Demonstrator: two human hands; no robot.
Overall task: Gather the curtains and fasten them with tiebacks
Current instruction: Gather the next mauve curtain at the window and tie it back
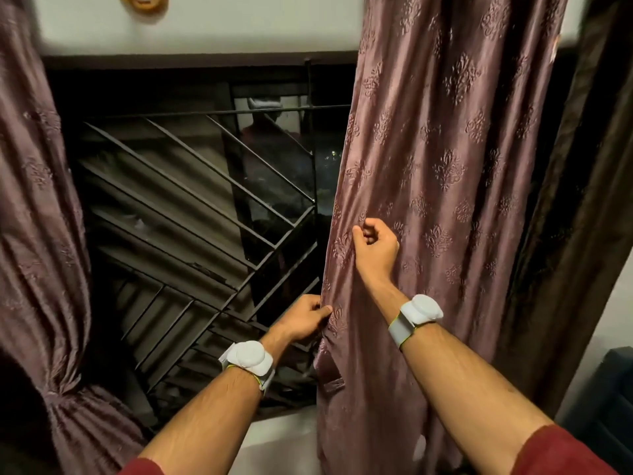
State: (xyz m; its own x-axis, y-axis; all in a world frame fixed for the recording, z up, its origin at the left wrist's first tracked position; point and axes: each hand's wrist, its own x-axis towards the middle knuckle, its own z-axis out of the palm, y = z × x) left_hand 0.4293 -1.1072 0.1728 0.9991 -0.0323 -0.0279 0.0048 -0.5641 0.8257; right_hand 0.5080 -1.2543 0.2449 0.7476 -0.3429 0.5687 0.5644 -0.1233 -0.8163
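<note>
Right curtain [442,173] hanging loose over the window's right side. Left hand [303,320] pinching its inner edge low down; right hand [375,246] higher up, fingers curled into the cloth (thumb on the front). Left curtain [41,234] already cinched near its lower part, beside the dark grille [191,214]. White bands on both wrists.

I find no legible text, label, brand, number or sign anywhere in my head view. The right curtain [445,166] carries only an embossed ornamental motif, not lettering. The white wrist bands [416,315] show no readable marking. The yellow fitting on the wall [144,1] is too blurred to read.
</note>
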